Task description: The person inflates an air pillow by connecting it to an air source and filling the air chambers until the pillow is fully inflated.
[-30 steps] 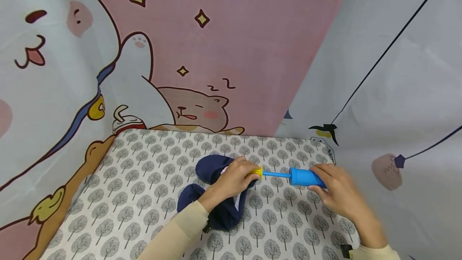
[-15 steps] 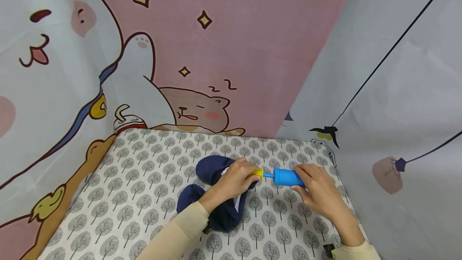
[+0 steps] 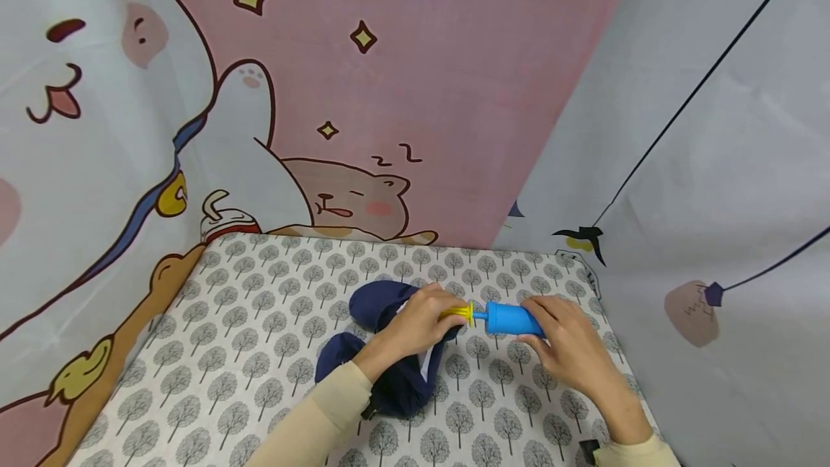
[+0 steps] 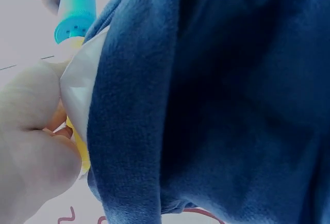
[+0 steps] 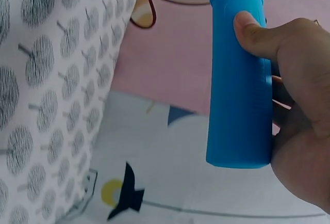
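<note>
A hand air pump lies level across both hands, its blue barrel (image 3: 509,319) to the right and its ribbed yellow end (image 3: 462,313) to the left. My right hand (image 3: 573,344) grips the barrel, thumb along its side in the right wrist view. Only a short piece of blue rod shows between barrel and yellow end. My left hand (image 3: 418,323) holds the yellow end against a navy plush U-shaped pillow (image 3: 405,388). White lining (image 4: 82,79) shows at the pillow's opening beside the left fingers. Where the pump meets the pillow is hidden by that hand.
Both hands work over a table covered in tree-print cloth (image 3: 253,373). Behind it hangs a pink backdrop (image 3: 454,92) with cartoon animals, and a pale sheet (image 3: 713,164) closes off the right side. A small black item (image 3: 588,450) sits by the right cuff.
The right hand has moved left with the blue barrel, so less of the rod shows. In the last half second it shifts only slightly. The left hand and pillow stay put.
</note>
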Demonstrator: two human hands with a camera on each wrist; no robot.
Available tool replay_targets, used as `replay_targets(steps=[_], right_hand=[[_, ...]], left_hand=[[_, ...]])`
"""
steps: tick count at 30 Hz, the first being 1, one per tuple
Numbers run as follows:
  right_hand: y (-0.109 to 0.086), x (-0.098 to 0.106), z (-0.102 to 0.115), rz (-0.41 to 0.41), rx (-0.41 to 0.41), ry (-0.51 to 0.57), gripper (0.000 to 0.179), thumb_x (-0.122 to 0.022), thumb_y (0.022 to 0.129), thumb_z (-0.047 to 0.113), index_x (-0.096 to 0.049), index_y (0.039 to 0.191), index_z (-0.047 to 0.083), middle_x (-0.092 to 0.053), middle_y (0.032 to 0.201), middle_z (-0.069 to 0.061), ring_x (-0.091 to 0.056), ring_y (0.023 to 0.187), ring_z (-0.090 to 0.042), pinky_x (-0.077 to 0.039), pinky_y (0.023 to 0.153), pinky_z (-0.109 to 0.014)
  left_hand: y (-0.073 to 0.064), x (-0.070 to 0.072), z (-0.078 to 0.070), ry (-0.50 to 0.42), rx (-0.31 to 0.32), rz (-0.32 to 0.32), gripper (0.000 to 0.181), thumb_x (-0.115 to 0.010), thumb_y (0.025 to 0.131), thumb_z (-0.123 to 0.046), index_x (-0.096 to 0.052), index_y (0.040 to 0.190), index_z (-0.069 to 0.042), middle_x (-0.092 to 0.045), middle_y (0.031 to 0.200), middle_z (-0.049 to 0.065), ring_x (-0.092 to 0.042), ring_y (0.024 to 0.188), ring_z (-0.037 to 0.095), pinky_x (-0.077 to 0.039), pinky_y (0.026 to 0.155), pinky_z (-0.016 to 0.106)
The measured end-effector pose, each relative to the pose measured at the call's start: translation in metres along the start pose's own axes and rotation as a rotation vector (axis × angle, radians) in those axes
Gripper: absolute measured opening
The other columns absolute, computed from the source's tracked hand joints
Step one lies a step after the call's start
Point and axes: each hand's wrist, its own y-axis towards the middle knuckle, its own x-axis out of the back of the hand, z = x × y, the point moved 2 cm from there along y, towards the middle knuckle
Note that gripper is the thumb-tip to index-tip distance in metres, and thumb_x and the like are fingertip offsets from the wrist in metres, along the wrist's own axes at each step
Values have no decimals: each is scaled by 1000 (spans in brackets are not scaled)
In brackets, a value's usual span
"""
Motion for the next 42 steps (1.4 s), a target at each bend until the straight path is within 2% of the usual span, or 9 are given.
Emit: replay_targets(steps=[4, 7, 10, 13, 16, 18, 23, 32, 42], right_hand=[[-8, 12, -14, 9, -7, 4, 55, -97, 89, 31, -78, 129, -2, -79, 125, -19, -75, 114, -42, -59, 96, -65], [-13, 19, -23, 7, -14, 10, 65, -69, 107, 57, -77, 129, -3, -79, 125, -21, -74, 114, -44, -56, 96, -66], [-17, 25, -31, 5, -30, 22, 81, -45, 110, 68, -76, 130, -5, -79, 126, -23, -73, 115, -46, -54, 99, -67], [-22, 31, -37, 13, -52, 26, 62, -75, 106, 51, -75, 133, -5, -78, 127, -24, -72, 117, -48, -52, 103, -67], [-26, 37, -45, 9, -60, 35, 59, -97, 86, 23, -75, 133, -6, -78, 127, -26, -71, 115, -49, -52, 100, -68], [-28, 40, -50, 5, -65, 33, 59, -96, 87, 25, -75, 132, -7, -77, 127, -27, -71, 115, -50, -53, 100, -70], [-30, 47, -58, -12, -87, 46, 66, -79, 100, 51, -75, 132, -8, -76, 128, -30, -70, 115, -52, -51, 101, -71], [-18, 28, -36, 20, -46, 20, 59, -101, 76, 11, -76, 126, -10, -78, 120, -25, -73, 108, -45, -59, 95, -65], [1, 12, -14, 50, -25, -14, 56, -103, 76, 11, -78, 122, -8, -79, 119, -22, -74, 108, -43, -60, 98, -65]], left_hand=[[1, 2, 3, -13, 19, 12, 22, -79, 107, -23, -85, 125, -11, -87, 117, 3, -72, 101, 18, -60, 92, 32], [1, 2, 4, -17, 21, 15, 22, -78, 108, -23, -85, 125, -12, -87, 118, 2, -73, 102, 18, -60, 93, 32], [0, 2, 5, -16, 11, 6, 22, -78, 107, -23, -85, 126, -12, -86, 118, 3, -74, 102, 18, -60, 94, 32], [0, 2, 7, -12, 12, 7, 23, -79, 107, -23, -85, 126, -12, -86, 118, 3, -74, 102, 19, -60, 93, 33], [0, 4, 8, -8, 30, 13, 25, -78, 108, -24, -84, 128, -11, -86, 119, 4, -72, 101, 19, -60, 91, 33], [0, 5, 9, -5, 45, 11, 25, -78, 108, -25, -85, 128, -12, -86, 119, 4, -71, 100, 19, -60, 90, 33], [0, 8, 12, -1, 46, -24, 24, -79, 107, -22, -85, 127, -12, -87, 118, 4, -72, 100, 19, -60, 93, 35], [-3, 10, 10, 21, 44, -37, 24, -80, 106, -22, -86, 125, -9, -87, 116, 5, -73, 102, 21, -61, 98, 37], [-4, 2, 10, 13, 40, -48, 19, -79, 107, -22, -86, 120, -10, -87, 110, 3, -64, 91, 18, -52, 85, 29]])
